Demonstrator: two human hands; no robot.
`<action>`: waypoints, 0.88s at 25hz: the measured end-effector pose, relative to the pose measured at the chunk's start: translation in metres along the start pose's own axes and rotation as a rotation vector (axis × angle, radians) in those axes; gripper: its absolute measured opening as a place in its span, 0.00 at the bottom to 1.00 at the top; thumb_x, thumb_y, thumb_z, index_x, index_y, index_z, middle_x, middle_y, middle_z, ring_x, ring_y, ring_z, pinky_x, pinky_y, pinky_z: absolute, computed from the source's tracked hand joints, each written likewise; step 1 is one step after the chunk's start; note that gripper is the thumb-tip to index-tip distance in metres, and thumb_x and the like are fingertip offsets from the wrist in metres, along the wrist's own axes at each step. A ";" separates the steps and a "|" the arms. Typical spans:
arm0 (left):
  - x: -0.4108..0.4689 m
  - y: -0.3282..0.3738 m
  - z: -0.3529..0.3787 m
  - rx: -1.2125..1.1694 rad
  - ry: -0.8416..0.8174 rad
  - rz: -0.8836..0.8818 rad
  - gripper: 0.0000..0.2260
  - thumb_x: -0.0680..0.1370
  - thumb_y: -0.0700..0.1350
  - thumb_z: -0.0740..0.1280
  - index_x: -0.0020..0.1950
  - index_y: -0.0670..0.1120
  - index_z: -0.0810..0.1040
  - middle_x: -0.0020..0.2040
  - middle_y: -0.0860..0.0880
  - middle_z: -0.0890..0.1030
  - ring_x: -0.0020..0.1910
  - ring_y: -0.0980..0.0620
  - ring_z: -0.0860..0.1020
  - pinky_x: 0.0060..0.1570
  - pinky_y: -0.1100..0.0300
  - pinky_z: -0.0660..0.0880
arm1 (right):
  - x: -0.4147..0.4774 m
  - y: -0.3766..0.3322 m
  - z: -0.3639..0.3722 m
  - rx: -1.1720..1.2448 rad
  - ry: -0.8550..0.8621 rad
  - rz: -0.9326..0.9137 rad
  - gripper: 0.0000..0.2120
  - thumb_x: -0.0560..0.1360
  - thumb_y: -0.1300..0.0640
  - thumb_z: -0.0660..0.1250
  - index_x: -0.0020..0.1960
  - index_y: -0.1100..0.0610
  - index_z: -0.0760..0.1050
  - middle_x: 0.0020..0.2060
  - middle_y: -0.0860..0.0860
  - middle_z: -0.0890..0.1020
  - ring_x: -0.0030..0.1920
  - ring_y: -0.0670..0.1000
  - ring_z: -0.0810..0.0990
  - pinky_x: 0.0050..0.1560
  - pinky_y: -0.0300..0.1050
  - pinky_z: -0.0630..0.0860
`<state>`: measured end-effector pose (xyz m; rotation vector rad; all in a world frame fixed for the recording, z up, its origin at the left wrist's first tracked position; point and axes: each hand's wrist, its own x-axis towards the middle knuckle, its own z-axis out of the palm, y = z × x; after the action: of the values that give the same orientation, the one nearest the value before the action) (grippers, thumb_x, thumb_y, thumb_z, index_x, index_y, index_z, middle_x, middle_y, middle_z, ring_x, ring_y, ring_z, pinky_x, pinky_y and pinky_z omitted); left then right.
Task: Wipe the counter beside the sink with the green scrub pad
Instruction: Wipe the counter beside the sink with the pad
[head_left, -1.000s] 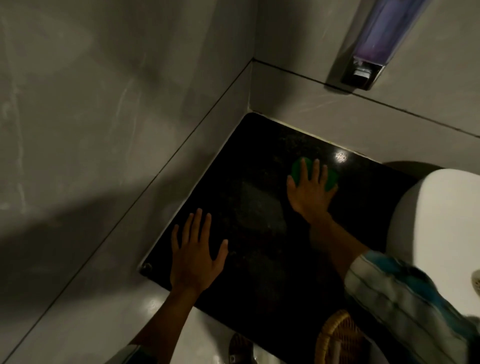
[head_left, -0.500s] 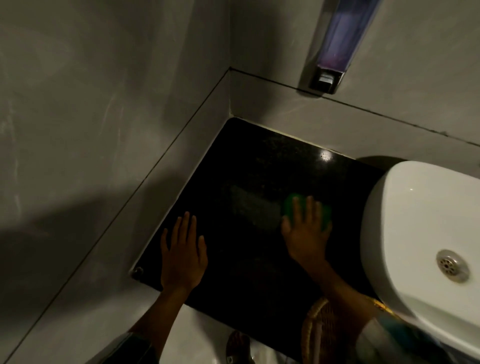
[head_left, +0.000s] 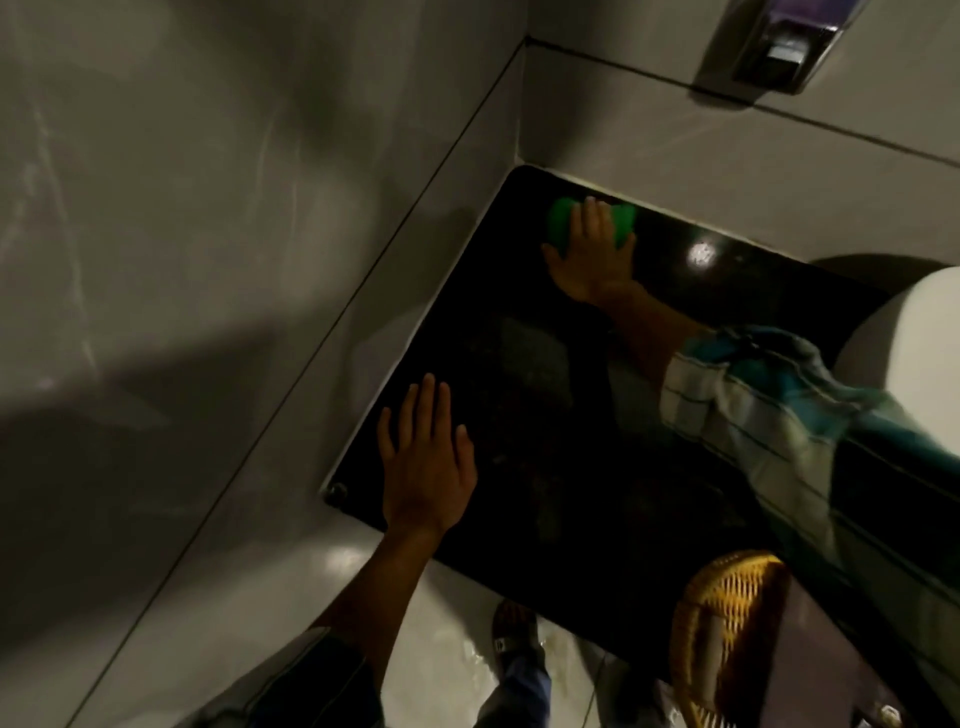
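Note:
The counter is a glossy black slab set in a corner of grey tiled walls. A green scrub pad lies at its far corner by the back wall, with my right hand pressed flat on top of it, fingers covering its middle. My left hand rests flat on the counter's near left edge, fingers spread, holding nothing. The white sink shows at the right, partly hidden by my striped sleeve.
A soap dispenser hangs on the back wall above the counter. A yellow woven basket stands below the counter's front edge at the right. My foot in a sandal is on the pale floor.
My right hand has slid the green pad from the counter's middle near the sink to the far corner by the back wall. My left hand has stayed planted on the near edge.

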<state>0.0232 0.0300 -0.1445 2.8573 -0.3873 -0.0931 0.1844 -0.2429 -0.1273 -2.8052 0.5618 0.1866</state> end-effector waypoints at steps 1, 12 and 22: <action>0.000 -0.001 -0.001 -0.007 -0.004 0.002 0.24 0.81 0.52 0.50 0.76 0.47 0.58 0.78 0.47 0.60 0.77 0.48 0.57 0.75 0.43 0.54 | -0.011 -0.019 0.005 -0.026 -0.042 -0.088 0.35 0.78 0.40 0.51 0.78 0.58 0.48 0.79 0.55 0.48 0.78 0.55 0.44 0.72 0.70 0.46; -0.004 -0.003 0.002 -0.054 0.042 -0.001 0.25 0.81 0.54 0.44 0.75 0.45 0.60 0.77 0.47 0.63 0.76 0.49 0.59 0.75 0.44 0.52 | -0.249 0.060 0.041 -0.014 0.152 0.147 0.34 0.77 0.42 0.57 0.76 0.60 0.55 0.77 0.61 0.58 0.77 0.60 0.55 0.72 0.68 0.50; -0.090 -0.026 -0.011 -0.157 0.111 -0.044 0.25 0.81 0.50 0.48 0.73 0.39 0.63 0.74 0.41 0.66 0.75 0.44 0.62 0.74 0.47 0.57 | -0.222 -0.001 0.032 0.119 -0.069 0.158 0.38 0.78 0.38 0.49 0.78 0.58 0.39 0.78 0.55 0.40 0.77 0.55 0.37 0.73 0.67 0.40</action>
<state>-0.0557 0.0808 -0.1384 2.7019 -0.2822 0.0254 -0.0208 -0.1528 -0.1175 -2.6289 0.7530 0.2717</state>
